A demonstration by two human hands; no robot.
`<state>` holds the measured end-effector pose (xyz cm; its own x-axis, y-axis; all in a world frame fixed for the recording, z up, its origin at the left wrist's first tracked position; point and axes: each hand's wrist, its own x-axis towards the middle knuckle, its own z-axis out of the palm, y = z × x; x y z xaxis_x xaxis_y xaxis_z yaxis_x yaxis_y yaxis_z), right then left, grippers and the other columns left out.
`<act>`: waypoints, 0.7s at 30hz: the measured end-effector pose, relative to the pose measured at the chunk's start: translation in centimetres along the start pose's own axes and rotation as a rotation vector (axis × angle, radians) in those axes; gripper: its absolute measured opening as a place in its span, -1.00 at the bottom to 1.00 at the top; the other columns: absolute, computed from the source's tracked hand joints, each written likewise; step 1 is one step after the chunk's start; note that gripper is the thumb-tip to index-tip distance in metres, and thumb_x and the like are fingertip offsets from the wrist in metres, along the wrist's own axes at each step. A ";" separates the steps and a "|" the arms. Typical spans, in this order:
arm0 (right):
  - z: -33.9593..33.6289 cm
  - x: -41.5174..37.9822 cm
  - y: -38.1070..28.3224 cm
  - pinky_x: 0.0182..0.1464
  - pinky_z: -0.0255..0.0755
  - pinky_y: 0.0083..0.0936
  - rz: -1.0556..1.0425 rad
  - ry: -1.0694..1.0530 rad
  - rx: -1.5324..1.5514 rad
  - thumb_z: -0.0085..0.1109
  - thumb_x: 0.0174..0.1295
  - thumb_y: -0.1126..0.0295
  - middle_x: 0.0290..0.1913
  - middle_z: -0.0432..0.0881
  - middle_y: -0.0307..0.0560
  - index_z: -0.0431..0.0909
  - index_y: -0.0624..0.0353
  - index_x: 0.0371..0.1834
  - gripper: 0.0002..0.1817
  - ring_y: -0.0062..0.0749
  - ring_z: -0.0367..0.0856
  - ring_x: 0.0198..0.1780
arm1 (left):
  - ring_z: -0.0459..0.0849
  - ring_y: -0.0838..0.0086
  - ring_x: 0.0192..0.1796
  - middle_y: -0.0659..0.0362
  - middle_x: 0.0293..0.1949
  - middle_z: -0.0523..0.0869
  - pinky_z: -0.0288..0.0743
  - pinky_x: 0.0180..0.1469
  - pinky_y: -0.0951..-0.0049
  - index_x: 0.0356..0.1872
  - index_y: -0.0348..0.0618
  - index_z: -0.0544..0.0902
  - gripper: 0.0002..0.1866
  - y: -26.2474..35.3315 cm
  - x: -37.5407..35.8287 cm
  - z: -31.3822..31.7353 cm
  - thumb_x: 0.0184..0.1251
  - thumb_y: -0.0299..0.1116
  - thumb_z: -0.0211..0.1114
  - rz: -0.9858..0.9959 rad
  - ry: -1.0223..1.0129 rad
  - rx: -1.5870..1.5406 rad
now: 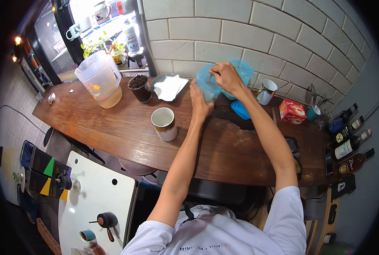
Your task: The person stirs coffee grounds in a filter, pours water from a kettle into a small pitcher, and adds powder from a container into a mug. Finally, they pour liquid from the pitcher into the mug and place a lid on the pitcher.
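My left hand (pixel 201 103) is closed around the near side of a translucent blue plastic container (pixel 207 85), which is tilted on the wooden counter. Over the container's rim, my right hand (pixel 228 77) has its fingers pinched together; whatever they hold is too small or hidden to make out. Close behind stands a second blue container (pixel 243 70), partly covered by my right hand. A blue lid (pixel 239 109) lies beneath my right forearm. Nearer me on the counter is a white and brown ceramic mug (pixel 164 123), upright, with a pale inside.
Left of my hands are a plate with white paper (pixel 169 87), a glass of dark grounds (pixel 139 88) and a plastic pitcher (pixel 99 80). To the right stand another mug (pixel 266 92), a red box (pixel 292 111), a utensil cup (pixel 313 113) and several bottles (pixel 346 146). A tiled wall borders the back.
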<state>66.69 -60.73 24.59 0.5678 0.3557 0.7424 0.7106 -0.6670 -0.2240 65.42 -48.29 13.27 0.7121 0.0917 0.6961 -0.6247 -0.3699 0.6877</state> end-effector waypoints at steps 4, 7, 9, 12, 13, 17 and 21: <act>0.0 -0.3 -0.2 -0.31 0.45 -0.17 0.090 -0.069 0.020 0.24 0.16 0.50 -0.46 0.63 0.28 0.72 0.35 -0.32 -0.86 0.20 0.62 -0.39 | 0.37 -0.12 0.30 -0.22 0.20 0.32 0.32 0.34 0.09 0.34 -0.42 0.09 0.07 0.2 0.0 -0.6 -0.25 -0.55 0.60 -0.014 -0.030 0.005; -0.7 -0.6 -0.8 -0.30 0.48 -0.13 0.214 -0.101 0.059 0.23 0.13 0.46 -0.53 0.59 0.34 0.72 0.35 -0.35 -0.84 0.22 0.63 -0.43 | 0.37 -0.11 0.31 -0.22 0.20 0.32 0.33 0.34 0.10 0.35 -0.42 0.10 0.07 0.3 -0.1 -0.6 -0.26 -0.56 0.60 0.001 -0.037 0.012; -1.0 -1.0 -1.1 -0.33 0.47 -0.14 0.272 -0.090 0.088 0.22 0.12 0.45 -0.56 0.57 0.34 0.72 0.35 -0.37 -0.83 0.19 0.64 -0.48 | 0.38 -0.11 0.30 -0.21 0.20 0.33 0.33 0.34 0.11 0.35 -0.42 0.10 0.07 0.3 0.0 -0.4 -0.26 -0.56 0.60 0.011 -0.033 0.033; -1.1 -1.7 -0.7 -0.34 0.47 -0.16 0.380 -0.056 0.148 0.22 0.12 0.42 -0.56 0.57 0.34 0.70 0.38 -0.39 -0.80 0.10 0.65 -0.50 | 0.39 -0.11 0.30 -0.20 0.20 0.34 0.34 0.34 0.11 0.35 -0.42 0.10 0.08 0.0 0.1 -0.4 -0.26 -0.56 0.61 0.008 -0.041 0.040; -0.8 -2.0 -0.1 -0.39 0.49 -0.21 0.430 -0.013 0.169 0.22 0.13 0.42 -0.59 0.59 0.28 0.70 0.40 -0.41 -0.80 -0.02 0.66 -0.54 | 0.40 -0.12 0.30 -0.20 0.20 0.34 0.35 0.33 0.11 0.36 -0.42 0.10 0.08 0.1 0.1 -0.5 -0.26 -0.55 0.61 -0.006 -0.053 0.028; -1.6 -2.6 -0.1 -0.57 0.47 -0.42 0.635 0.151 0.440 0.20 0.19 0.47 -0.62 0.65 0.06 0.70 0.46 -0.45 -0.78 -0.39 0.64 -0.62 | 0.40 -0.12 0.30 -0.19 0.21 0.34 0.36 0.33 0.10 0.35 -0.41 0.10 0.07 0.4 0.0 -0.6 -0.25 -0.56 0.61 -0.019 -0.044 0.007; -2.5 -2.7 0.5 -0.65 0.43 -0.56 0.705 0.251 0.571 0.17 0.24 0.51 -0.57 0.66 -0.01 0.69 0.49 -0.41 -0.79 -0.55 0.59 -0.62 | 0.41 -0.17 0.28 -0.18 0.20 0.38 0.39 0.29 0.04 0.38 -0.30 0.14 0.04 0.6 -0.2 -0.7 -0.24 -0.59 0.56 -0.025 -0.013 -0.024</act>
<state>64.46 -63.71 24.07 0.8857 -0.2040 0.4172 0.3712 -0.2289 -0.8999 64.72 -47.84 13.68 0.7314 0.0889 0.6761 -0.6140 -0.3455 0.7097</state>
